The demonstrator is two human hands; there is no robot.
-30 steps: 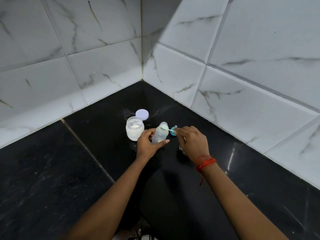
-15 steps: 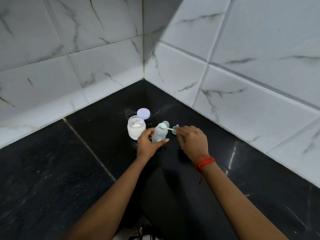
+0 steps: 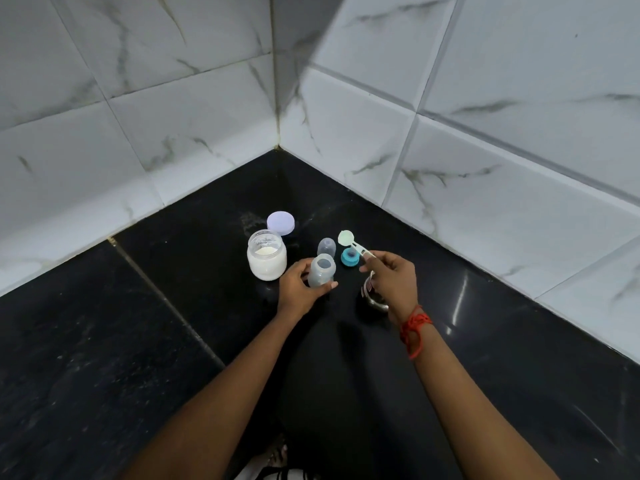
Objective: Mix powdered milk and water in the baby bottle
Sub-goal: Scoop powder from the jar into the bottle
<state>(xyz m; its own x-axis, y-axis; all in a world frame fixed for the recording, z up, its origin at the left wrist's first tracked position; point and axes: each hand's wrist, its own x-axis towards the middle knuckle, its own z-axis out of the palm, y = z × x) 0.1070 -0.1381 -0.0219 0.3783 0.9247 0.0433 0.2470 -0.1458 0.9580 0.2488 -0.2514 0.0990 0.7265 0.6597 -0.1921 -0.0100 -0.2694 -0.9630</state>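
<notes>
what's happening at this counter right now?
A person is making formula. The left hand holds the open baby bottle upright on the black counter. The right hand holds a pale scoop lifted clear of the bottle. The open powder jar stands left of it, its purple lid behind; a teal ring lies nearby.

My right hand (image 3: 393, 277) covers most of a shiny round steel bowl (image 3: 375, 299); I see only its near rim, and I cannot tell what it holds. My left hand (image 3: 299, 285) hides the lower part of the translucent plastic baby bottle (image 3: 322, 271). Whether powder sits in the pale green plastic measuring scoop (image 3: 346, 238) is too small to tell.
</notes>
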